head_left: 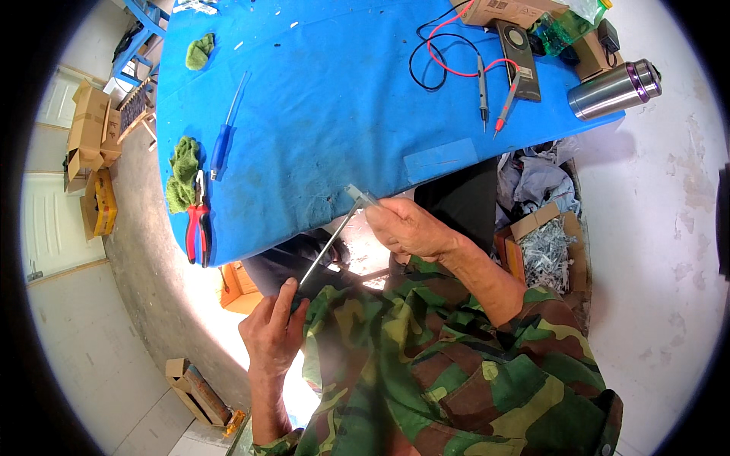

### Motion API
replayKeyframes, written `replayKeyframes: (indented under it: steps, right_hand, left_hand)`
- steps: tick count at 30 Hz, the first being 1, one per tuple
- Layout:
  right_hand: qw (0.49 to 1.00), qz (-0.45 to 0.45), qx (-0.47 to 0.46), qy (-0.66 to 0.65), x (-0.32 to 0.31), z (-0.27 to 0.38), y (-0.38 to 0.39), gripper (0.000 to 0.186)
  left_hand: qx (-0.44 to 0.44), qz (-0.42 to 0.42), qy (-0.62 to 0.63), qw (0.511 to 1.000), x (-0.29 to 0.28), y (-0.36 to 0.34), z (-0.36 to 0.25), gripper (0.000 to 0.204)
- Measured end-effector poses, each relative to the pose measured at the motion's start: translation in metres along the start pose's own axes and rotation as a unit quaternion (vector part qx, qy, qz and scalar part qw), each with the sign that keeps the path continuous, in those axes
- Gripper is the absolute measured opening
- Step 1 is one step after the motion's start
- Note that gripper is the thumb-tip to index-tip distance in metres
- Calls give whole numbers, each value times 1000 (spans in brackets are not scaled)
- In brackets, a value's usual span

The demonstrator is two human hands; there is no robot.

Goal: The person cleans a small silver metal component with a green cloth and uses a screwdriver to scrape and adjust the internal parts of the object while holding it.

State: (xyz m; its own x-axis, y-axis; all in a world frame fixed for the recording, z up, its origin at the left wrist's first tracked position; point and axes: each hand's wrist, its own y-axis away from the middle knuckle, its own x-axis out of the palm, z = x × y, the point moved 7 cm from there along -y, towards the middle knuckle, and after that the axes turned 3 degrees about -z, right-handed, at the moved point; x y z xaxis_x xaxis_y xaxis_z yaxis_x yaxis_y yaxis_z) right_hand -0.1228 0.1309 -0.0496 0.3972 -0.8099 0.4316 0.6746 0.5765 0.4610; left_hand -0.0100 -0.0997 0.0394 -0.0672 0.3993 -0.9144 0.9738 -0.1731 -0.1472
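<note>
My right hand (407, 228) grips a small grey, translucent-looking piece (356, 194) at the blue table's front edge. The tip of a long metal shaft (331, 242) meets that piece, apparently a screwdriver's. My left hand (274, 327) is closed on the shaft's dark handle (296, 299) at the lower left, index finger laid along it, most of the handle hidden. On the blue table (304, 121), a blue screwdriver (222, 148) lies left of centre, beside red-handled pliers (196, 228) and green cloths (182, 171).
Probe leads (481, 95), a dark meter-like device (515, 57) and a steel flask (608, 91) lie at the table's right. A box of shredded scrap (547, 251) and grey cloth (540, 178) sit below it. Cardboard boxes (91, 129) and blue chairs (141, 26) stand left.
</note>
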Motion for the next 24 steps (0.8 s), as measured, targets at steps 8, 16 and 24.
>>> replayKeyframes:
  steps: [8,16,24]
  right_hand:
    - [1000,-5,-3,-4,0,-1,-1,39]
    - [1000,3,-2,10,-1,0,-1,41]
    - [996,-3,-9,87,-4,6,-1,39]
  left_hand:
    - [14,-10,-11,1000,0,-2,-3,52]
    - [58,-29,-91,994,-8,-10,-13,51]
    - [73,-14,-86,993,-10,-20,-15,51]
